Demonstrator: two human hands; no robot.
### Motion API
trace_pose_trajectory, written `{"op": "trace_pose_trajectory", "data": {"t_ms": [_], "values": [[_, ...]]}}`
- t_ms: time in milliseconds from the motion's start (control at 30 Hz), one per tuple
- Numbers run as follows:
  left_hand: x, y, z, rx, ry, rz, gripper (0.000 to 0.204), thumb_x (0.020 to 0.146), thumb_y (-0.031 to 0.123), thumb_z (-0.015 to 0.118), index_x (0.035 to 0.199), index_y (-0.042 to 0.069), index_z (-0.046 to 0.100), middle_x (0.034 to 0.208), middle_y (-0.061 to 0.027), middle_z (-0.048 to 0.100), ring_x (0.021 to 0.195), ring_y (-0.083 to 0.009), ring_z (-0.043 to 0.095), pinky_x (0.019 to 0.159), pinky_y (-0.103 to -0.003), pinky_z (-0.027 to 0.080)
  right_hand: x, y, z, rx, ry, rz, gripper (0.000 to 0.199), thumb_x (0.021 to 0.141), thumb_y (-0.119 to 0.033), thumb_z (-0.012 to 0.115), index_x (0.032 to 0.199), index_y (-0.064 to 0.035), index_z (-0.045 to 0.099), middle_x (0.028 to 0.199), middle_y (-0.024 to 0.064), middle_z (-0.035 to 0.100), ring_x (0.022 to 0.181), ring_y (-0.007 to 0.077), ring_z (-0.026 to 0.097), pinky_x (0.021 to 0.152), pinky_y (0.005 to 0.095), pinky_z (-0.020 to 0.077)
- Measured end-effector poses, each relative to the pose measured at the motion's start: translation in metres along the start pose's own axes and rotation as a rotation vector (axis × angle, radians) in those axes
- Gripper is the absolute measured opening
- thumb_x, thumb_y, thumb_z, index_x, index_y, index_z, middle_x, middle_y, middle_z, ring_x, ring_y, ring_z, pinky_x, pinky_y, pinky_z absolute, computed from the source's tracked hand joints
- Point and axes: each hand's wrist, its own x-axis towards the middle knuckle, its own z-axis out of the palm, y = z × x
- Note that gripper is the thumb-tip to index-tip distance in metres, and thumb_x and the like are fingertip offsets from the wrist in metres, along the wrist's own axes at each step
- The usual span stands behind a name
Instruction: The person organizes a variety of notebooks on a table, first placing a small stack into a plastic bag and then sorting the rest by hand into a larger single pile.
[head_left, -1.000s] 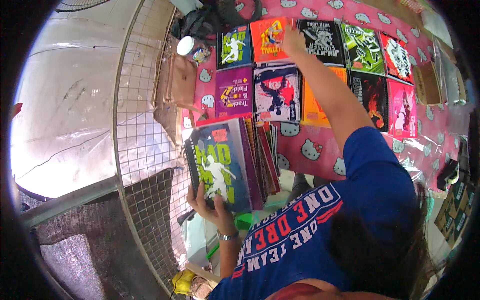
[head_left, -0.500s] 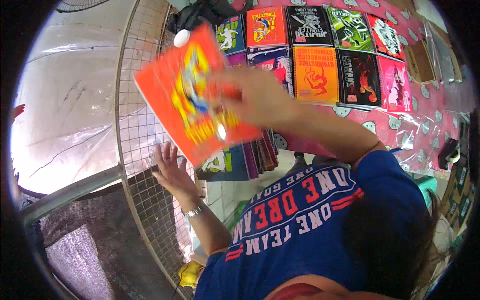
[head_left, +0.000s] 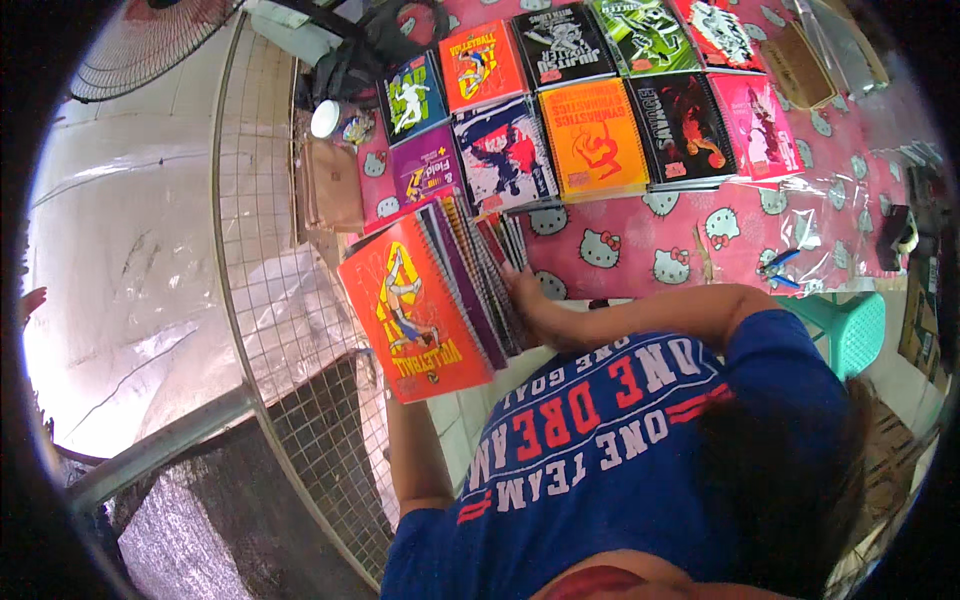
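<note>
I hold a stack of spiral notebooks (head_left: 470, 290) tilted against the near edge of the table. An orange notebook (head_left: 410, 320) with a yellow and red player figure forms its front cover. My left forearm (head_left: 408, 450) runs up under the stack, and my left hand is hidden behind it. My right hand (head_left: 522, 290) presses on the right side of the stack, fingers against the notebook edges. Above the stack, more notebooks lie flat in two rows, among them an orange one (head_left: 594, 140) and a purple one (head_left: 425, 170).
A pink patterned cloth (head_left: 640, 250) covers the table. A wire grid panel (head_left: 270, 250) stands at the left, with a fan (head_left: 140, 45) above it. A white-lidded jar (head_left: 326, 118), a blue-handled tool (head_left: 778, 265) and a teal stool (head_left: 850, 325) are nearby.
My right hand took the orange notebook from the far row, brought it back and laid it on the front of the stack. The hand now rests at the stack's side.
</note>
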Motion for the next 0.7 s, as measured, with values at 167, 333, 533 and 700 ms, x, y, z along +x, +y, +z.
{"op": "trace_pose_trajectory", "data": {"t_ms": [167,333,533,700], "values": [[0.008,-0.001,0.002,0.047,-0.055,-0.038,0.097,0.081,0.079,0.026,0.146,0.006,0.023,0.148,-0.0140,0.029,0.132,-0.0327,0.035,0.106,-0.049,0.033,-0.022,0.010,0.027,-0.511,0.399,-0.040,0.102,0.081,-0.077,0.031,0.148,-0.0067,0.000,0.148,0.0280,0.018,0.141,0.0381,0.011,0.112,0.0460,0.0146],[0.004,-0.003,-0.016,0.054,0.007,0.005,0.097,0.081,0.079,0.026,0.146,0.007,0.023,0.147,-0.0138,0.031,0.131,-0.0333,0.037,0.105,-0.050,0.034,-0.057,-0.101,0.024,-0.884,-0.268,0.210,0.091,0.086,-0.073,0.028,0.146,-0.0052,0.022,0.151,0.0169,0.023,0.140,0.0279,0.019,0.111,0.0438,0.0194],[-0.006,0.065,-0.040,0.361,-0.032,0.361,0.089,0.082,0.078,0.024,0.148,0.020,0.019,0.153,-0.0106,0.021,0.142,-0.0298,0.013,0.108,-0.061,0.006,0.017,-0.380,-0.057,-1.683,0.992,-1.200,0.039,0.087,-0.039,0.056,0.096,-0.0028,0.064,0.091,0.0196,0.065,0.087,0.0332,0.064,0.077,0.0447,0.0502],[-0.060,0.072,0.039,1.036,0.039,0.552,0.084,0.086,0.062,0.045,0.146,0.008,0.024,0.152,-0.0127,0.023,0.140,-0.0290,0.020,0.111,-0.050,0.016,0.044,-0.404,-0.034,-1.860,1.430,-0.650,0.067,0.077,-0.050,0.067,0.118,0.0011,0.055,0.117,0.0179,0.057,0.110,0.0344,0.055,0.090,0.0479,0.0446]]}}
